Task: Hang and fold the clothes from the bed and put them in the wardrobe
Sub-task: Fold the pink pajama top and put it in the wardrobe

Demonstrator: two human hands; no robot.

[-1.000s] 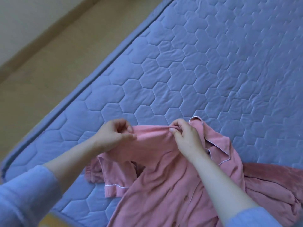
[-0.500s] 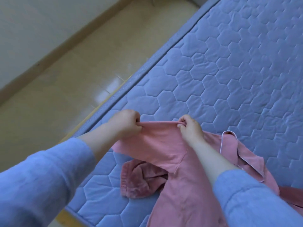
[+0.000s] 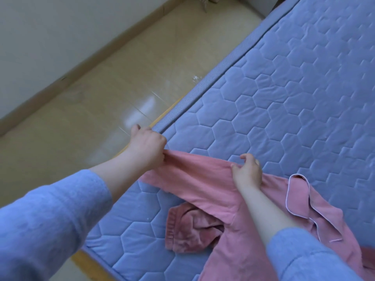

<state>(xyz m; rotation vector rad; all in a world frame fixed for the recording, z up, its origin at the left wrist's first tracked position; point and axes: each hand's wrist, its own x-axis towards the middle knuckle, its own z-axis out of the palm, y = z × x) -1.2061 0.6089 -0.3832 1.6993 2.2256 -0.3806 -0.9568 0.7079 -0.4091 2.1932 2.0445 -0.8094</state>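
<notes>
Pink shirt point(image 3: 205, 186) lies on the bed point(image 3: 284, 94) at its near end, close to the near left corner. One sleeve is pulled out flat and taut toward the bed's left edge. White-piped collar point(image 3: 298, 196) lies loosely folded, further in from the left edge than the sleeve. Shirt body runs off the bottom of view.

Left hand point(image 3: 147, 149) is curled tight, pinching the sleeve end right at the left edge of the bed. Right hand point(image 3: 247, 173) pinches the top fold of the sleeve near the shoulder, thumb and fingers closed on the cloth. Both arms wear blue sleeves point(image 3: 50, 220).

Darker pink fuzzy garment point(image 3: 188, 230) sits bunched under the shirt by the near edge, partly covered by it.

Bed cover is blue with hexagon quilting. Beige tiled floor point(image 3: 105, 94) lies beyond the left edge, with a wall point(image 3: 40, 27) and baseboard behind.
</notes>
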